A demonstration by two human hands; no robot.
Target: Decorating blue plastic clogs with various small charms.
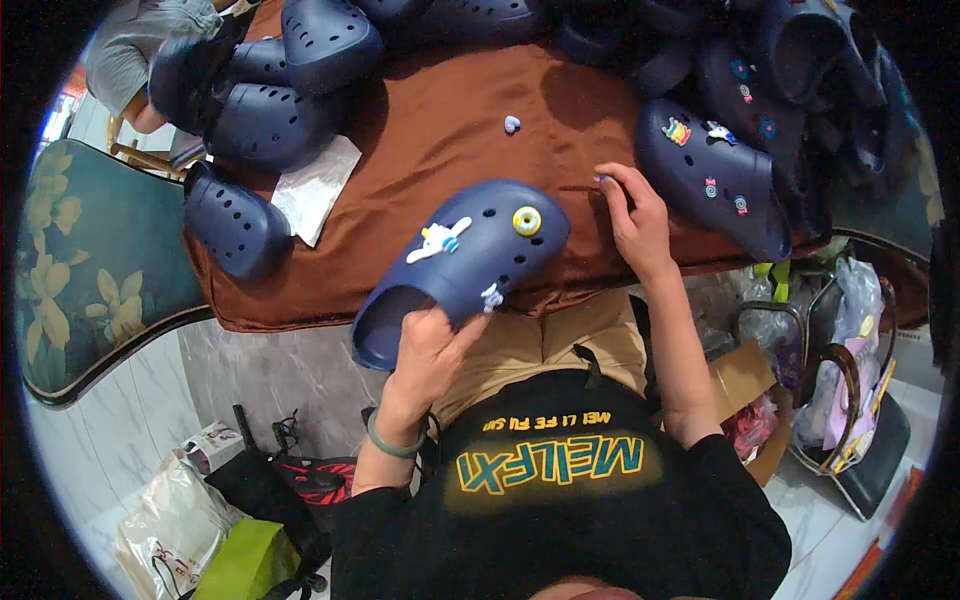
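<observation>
My left hand (pixel 430 352) grips a navy blue clog (pixel 460 265) by its heel end, holding it just above the table's near edge. The clog carries a white figure charm (pixel 440 240), a yellow ring charm (pixel 527 221) and a small pale charm (pixel 491 297) on its side. My right hand (pixel 633 215) rests on the brown tablecloth (pixel 440 140), fingertips pinched on a tiny piece near the clog's toe. Another small pale charm (pixel 512 124) lies loose on the cloth farther back.
Several navy clogs (pixel 270 90) pile at the far left, one (pixel 235 225) near the left edge. A decorated clog (pixel 710 175) and more lie at right. A clear plastic bag (pixel 315 185) sits on the cloth. Bags and baskets (pixel 840 380) stand on the floor.
</observation>
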